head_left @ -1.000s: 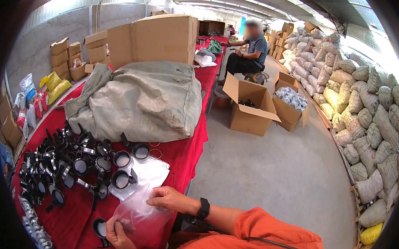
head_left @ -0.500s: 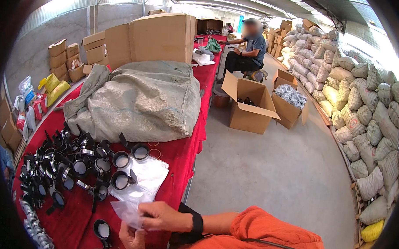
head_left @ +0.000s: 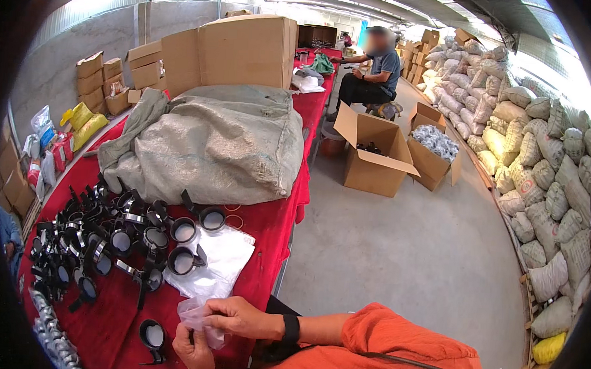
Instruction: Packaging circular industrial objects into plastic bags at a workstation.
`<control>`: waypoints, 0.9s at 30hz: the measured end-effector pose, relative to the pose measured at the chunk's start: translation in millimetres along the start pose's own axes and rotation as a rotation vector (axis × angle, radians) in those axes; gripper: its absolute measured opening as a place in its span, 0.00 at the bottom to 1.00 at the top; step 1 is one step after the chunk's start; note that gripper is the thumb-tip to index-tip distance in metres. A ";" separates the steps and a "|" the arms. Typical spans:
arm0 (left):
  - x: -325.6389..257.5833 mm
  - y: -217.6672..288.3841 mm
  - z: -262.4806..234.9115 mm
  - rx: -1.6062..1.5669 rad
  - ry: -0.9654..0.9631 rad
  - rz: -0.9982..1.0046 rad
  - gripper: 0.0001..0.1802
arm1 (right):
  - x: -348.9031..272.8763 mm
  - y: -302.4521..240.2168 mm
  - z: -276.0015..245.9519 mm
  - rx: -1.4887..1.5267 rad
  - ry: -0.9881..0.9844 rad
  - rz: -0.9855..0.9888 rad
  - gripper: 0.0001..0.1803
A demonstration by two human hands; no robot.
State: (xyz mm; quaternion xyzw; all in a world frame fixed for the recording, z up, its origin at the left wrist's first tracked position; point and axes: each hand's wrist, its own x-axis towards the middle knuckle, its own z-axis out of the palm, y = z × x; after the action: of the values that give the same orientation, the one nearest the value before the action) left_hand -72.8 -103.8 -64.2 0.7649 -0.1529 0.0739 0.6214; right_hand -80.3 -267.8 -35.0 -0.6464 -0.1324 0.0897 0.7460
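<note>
The left grip (head_left: 193,350) and right grip (head_left: 237,318) both pinch a crumpled, translucent plastic bag (head_left: 193,310) over the red-covered desk (head_left: 118,323), near 1 black round-framed piece (head_left: 154,336); a co-worker (head_left: 383,67) sits beyond 2 open cartons (head_left: 379,172).

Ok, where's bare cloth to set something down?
Bare red cloth lies between silver row and lone black piece; a narrow strip runs right of the white plastic. Crowded: the black pile, where left hand and right hand hold clear plastic.
</note>
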 end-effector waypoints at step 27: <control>-4.9 36.6 -46.5 1.106 0.006 0.323 0.18 | -3.2 -8.4 -41.4 0.585 0.196 0.117 0.09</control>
State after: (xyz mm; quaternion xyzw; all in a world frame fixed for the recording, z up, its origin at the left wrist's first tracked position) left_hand -85.7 -64.5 -21.7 0.9428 -0.2044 0.2391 0.1105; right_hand -70.7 -308.9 -32.3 -0.4164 0.0089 0.1038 0.9032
